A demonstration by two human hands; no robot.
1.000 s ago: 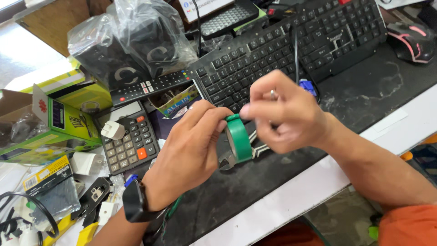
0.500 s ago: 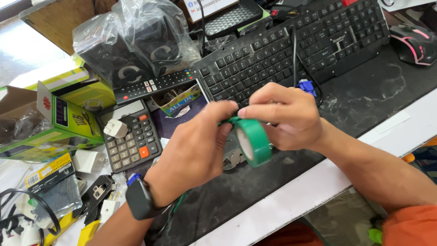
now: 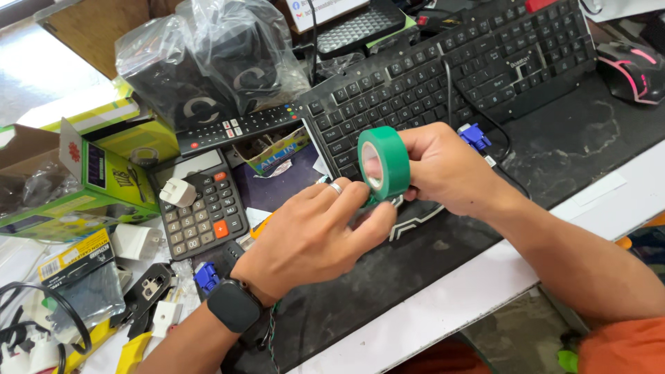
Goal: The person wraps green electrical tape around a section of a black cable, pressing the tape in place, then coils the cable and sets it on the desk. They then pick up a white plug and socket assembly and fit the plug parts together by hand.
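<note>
Black smartwatch [image 3: 234,305], silver ring [image 3: 335,188], orange sleeve [image 3: 623,346].

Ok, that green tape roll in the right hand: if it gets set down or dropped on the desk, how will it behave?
The green tape roll is a round hollow ring, so set on edge it would probably roll. The right hand holds it with fingertips alone, so it is likely light. The left hand pinches at its lower edge; a loose end there would likely be floppy and sticky.
</note>
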